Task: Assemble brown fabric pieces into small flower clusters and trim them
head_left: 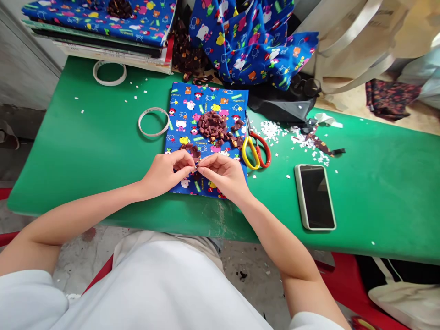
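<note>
Both my left hand (170, 170) and my right hand (223, 173) are closed in a pinch, fingertips meeting over the near part of a blue cartoon-print cloth pad (220, 98). Between the fingertips is a tiny piece, too small and covered to name. Just beyond them, a heap of small brown patterned fabric pieces (213, 127) lies on the pad, with a smaller group (189, 149) partly hidden behind my left hand. Scissors (256, 153) with a yellow and a red handle rest at the pad's right edge, near my right hand.
Two white tape rings (153, 122) lie left on the green table (103, 174). A phone (315, 197) is on the right. White paper bits (271, 130) are scattered beyond the scissors. Stacked books (117, 50) and a bunched blue cloth (247, 50) stand along the back.
</note>
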Action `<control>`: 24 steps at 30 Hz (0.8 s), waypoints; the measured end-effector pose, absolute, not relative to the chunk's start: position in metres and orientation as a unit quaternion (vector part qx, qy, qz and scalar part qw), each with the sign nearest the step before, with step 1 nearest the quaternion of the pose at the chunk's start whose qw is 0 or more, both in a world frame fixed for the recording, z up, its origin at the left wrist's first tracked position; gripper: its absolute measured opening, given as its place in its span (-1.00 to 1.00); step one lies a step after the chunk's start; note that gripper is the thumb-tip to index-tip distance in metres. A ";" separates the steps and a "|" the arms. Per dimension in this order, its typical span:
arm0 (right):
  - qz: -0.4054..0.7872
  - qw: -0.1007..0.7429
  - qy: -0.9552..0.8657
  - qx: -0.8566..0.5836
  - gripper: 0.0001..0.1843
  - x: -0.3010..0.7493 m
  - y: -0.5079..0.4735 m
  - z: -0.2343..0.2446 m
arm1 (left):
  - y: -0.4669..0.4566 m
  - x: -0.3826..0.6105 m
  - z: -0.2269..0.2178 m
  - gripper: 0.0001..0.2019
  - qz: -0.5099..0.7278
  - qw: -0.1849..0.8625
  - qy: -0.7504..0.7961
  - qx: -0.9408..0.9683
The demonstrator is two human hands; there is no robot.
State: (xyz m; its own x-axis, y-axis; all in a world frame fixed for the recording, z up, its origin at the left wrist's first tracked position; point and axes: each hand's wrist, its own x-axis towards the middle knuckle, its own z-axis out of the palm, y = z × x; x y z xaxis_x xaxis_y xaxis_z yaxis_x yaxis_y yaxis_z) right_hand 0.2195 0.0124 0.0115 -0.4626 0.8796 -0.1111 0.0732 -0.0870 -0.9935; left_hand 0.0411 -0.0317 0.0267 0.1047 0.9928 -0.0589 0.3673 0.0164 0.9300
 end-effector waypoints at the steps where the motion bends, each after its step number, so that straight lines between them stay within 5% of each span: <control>1: 0.619 0.326 -0.592 -0.402 -0.64 0.219 0.012 0.012 | -0.032 0.041 0.027 -0.90 0.359 0.436 0.564 0.603; 24: 0.620 0.320 -0.594 -0.400 -0.62 0.219 0.012 0.010 | -0.032 0.041 0.027 -0.87 0.358 0.449 0.560 0.597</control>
